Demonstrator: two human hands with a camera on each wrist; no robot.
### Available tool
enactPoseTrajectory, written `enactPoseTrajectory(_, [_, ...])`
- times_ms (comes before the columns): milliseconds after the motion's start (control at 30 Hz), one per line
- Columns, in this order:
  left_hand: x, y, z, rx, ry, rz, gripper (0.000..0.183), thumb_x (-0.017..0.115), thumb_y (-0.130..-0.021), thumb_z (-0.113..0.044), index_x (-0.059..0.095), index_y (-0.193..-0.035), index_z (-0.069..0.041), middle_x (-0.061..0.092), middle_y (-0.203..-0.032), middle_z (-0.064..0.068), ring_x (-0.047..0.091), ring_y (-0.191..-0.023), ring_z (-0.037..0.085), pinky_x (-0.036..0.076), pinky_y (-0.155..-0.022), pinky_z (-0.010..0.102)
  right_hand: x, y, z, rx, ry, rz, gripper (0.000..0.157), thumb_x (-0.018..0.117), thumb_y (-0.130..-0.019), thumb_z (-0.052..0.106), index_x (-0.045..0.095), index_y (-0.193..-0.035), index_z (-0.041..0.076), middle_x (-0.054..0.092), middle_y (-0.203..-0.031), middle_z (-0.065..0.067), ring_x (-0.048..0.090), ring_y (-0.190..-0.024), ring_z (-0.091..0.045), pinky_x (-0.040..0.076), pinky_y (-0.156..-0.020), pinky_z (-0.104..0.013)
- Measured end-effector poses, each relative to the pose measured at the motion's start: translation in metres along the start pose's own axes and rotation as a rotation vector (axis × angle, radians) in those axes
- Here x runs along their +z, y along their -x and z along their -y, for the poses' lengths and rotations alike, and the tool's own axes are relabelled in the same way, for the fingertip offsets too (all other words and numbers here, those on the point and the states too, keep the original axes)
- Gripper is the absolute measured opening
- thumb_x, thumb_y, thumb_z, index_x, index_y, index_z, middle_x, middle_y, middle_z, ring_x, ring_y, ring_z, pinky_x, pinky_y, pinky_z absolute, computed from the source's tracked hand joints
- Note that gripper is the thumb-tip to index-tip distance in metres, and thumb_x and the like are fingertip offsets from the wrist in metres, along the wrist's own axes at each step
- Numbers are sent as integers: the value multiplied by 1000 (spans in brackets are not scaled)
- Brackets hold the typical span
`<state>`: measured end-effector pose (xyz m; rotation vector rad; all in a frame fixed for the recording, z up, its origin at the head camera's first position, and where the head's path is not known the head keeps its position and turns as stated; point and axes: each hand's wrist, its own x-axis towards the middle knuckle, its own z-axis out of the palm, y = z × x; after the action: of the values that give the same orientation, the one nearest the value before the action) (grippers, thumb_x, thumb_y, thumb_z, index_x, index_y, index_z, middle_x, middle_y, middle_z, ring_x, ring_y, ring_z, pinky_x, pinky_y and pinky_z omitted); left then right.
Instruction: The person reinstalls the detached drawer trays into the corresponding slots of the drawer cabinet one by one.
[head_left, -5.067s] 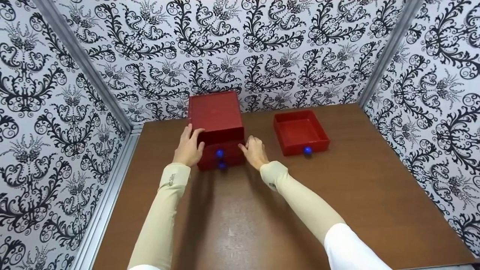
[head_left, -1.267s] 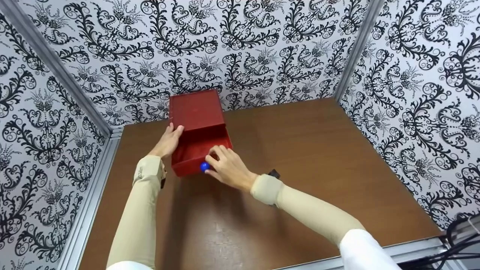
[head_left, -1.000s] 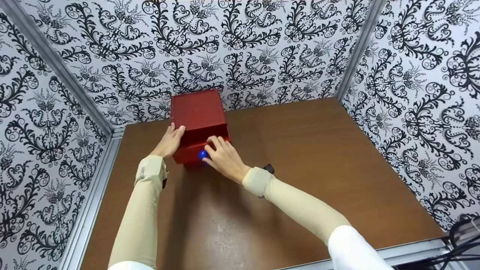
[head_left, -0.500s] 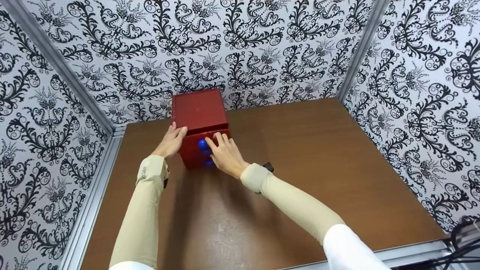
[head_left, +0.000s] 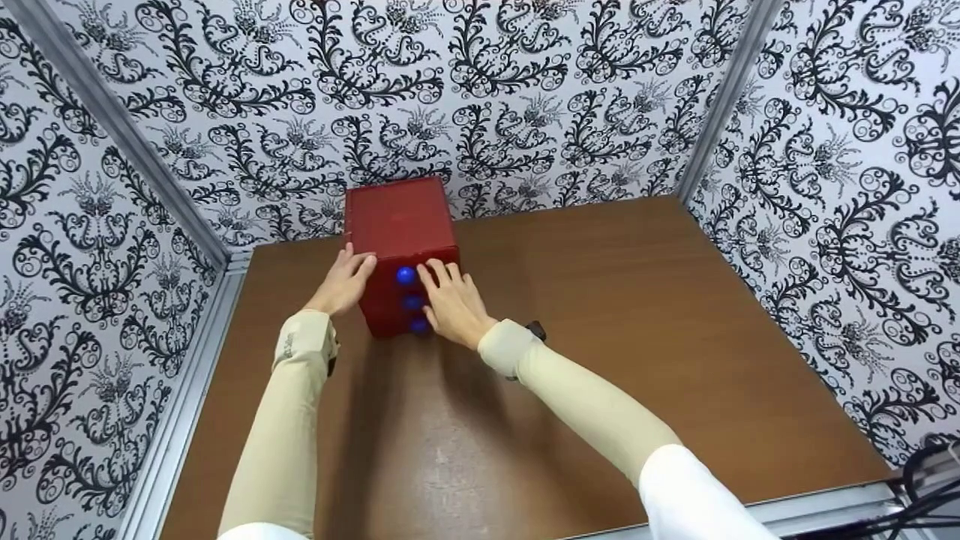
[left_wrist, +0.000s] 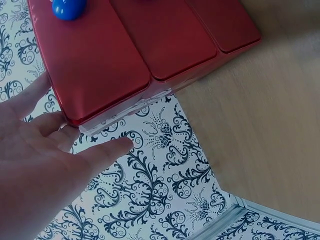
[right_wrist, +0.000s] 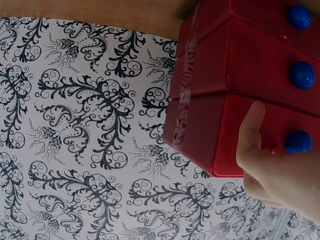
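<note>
A small red chest of drawers (head_left: 401,217) stands near the back wall, its stacked drawer fronts flush. Blue round knobs mark the top drawer (head_left: 382,289), the middle one and the bottom one. My left hand (head_left: 341,285) rests at the chest's upper left front edge, thumb and fingers spread; the left wrist view shows its fingers behind the chest's corner (left_wrist: 75,117). My right hand (head_left: 454,304) lies with extended fingers against the top drawer's front, right of the top knob (head_left: 405,275). In the right wrist view, its thumb touches that front beside the knob (right_wrist: 298,141). Neither hand grips anything.
The chest stands on a brown wooden table (head_left: 600,337). Patterned walls (head_left: 525,97) rise behind and at both sides, with metal profiles (head_left: 720,105) at the corners. Black cables (head_left: 922,487) hang at the table's front right corner.
The drawer that lay on the table at the right is now in the chest's top slot. Over the last second my right hand pushed it in; its fingers have straightened. My left hand stayed.
</note>
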<state>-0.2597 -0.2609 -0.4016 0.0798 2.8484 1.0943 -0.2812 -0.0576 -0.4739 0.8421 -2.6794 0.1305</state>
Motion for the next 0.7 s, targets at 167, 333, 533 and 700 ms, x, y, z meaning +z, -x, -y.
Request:
enactPoseTrajectory(167, [0,1,-1,1,2,-1,54,27,-109,-32,37,-148,3,-2,-164,31,-5,-155,47,1,-129,54,0,-1,-1,14,0,18,70,66,-92,34,37,-152,14,43,-154,-6,47,-132,-29,53,-94,-43])
enactPoseTrajectory(333, [0,1,-2,-2,4,-13,53,28,-108,-31,38,-148,2,-2,-164,30,-5,-155,47,2,-129,54,2,0,-3,30,-24,45,73,65,-93,36,32,-155,18,39,-157,-3,43,-138,-29,52,-98,-47])
enactPoseTrajectory(533, [2,2,-1,3,-4,-30,50,32,-107,-29,40,-146,2,-1,-164,32,-3,-155,48,3,-129,55,8,2,-10,-4,-27,16,74,67,-91,32,32,-155,19,38,-156,-2,40,-140,-28,53,-97,-48])
enactPoseTrajectory(700, [5,1,0,29,-67,-55,47,36,-106,-23,41,-146,2,4,-163,34,2,-154,49,7,-129,55,11,4,-16,-60,45,-10,74,68,-89,29,34,-154,21,40,-156,-2,41,-139,-28,50,-99,-48])
